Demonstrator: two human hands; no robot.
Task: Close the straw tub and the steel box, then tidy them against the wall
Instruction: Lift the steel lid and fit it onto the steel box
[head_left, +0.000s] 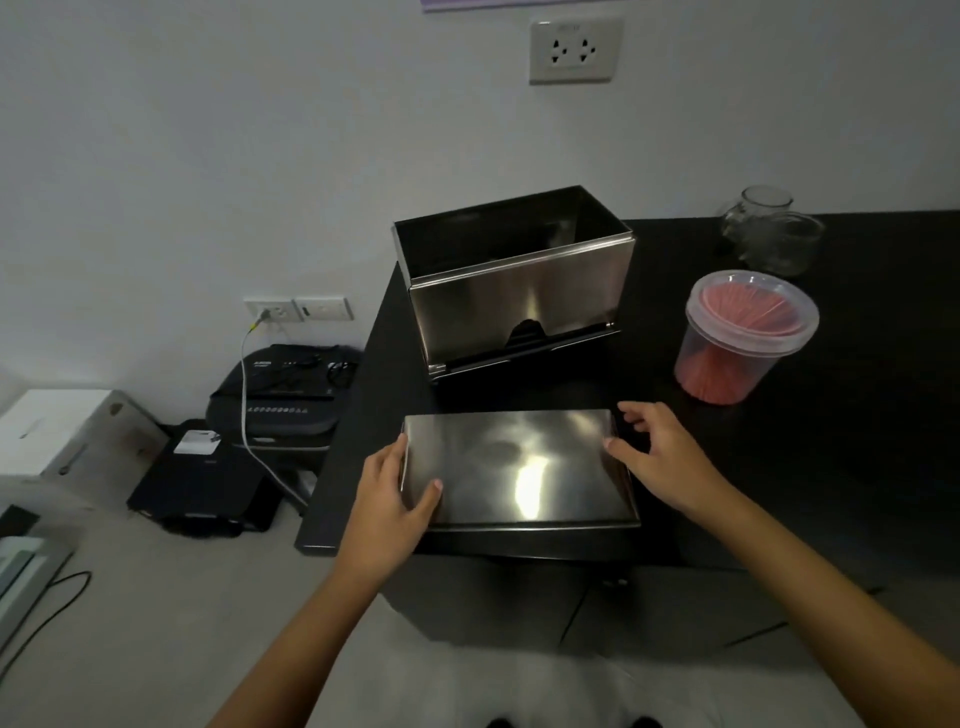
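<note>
I see a dim, greyish picture, soft all over and nowhere sharp. The brightest glare sits on the steel lid (519, 467) between my hands, a white streak nearer my right hand (660, 457). The black counter (831, 441) beyond that hand swallows detail. Wide-angle bending stretches my forearms near the lower corners, and the edges darken.

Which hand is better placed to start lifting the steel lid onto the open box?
Left, probably. The left hand already grips the steel lid's left edge, thumb on top. The right hand only has fingertips at the right edge, so it should follow. The steel box stands open behind.
</note>
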